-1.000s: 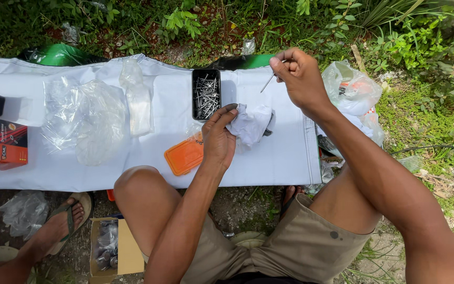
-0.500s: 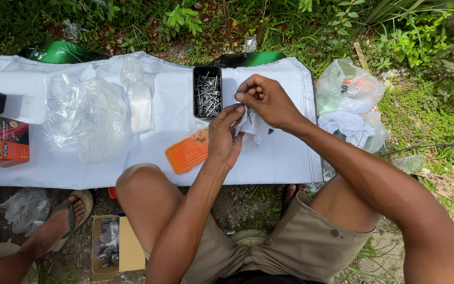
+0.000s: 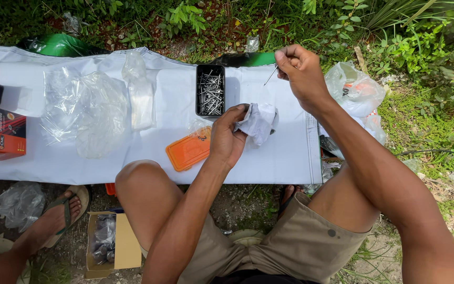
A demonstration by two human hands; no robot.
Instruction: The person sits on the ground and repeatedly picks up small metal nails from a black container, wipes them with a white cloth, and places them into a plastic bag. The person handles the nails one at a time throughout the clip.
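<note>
Head view: the right hand [image 3: 301,71] is raised above the far edge of the white sheet-covered tabletop [image 3: 279,152], its fingers [image 3: 285,59] pinched together on the head end of a thin metal nail [image 3: 270,75]. The nail's long axis slants down and to the left, tip pointing toward the black rectangular tray of loose nails [image 3: 209,90], which lies just left of that hand. The left hand [image 3: 227,138] rests lower and nearer the body, fingers curled around a crumpled white cloth [image 3: 259,121] (thumb on top). The cloth sits below the nail, apart from it. An orange flat plastic lid [image 3: 187,151] lies beside the left wrist.
</note>
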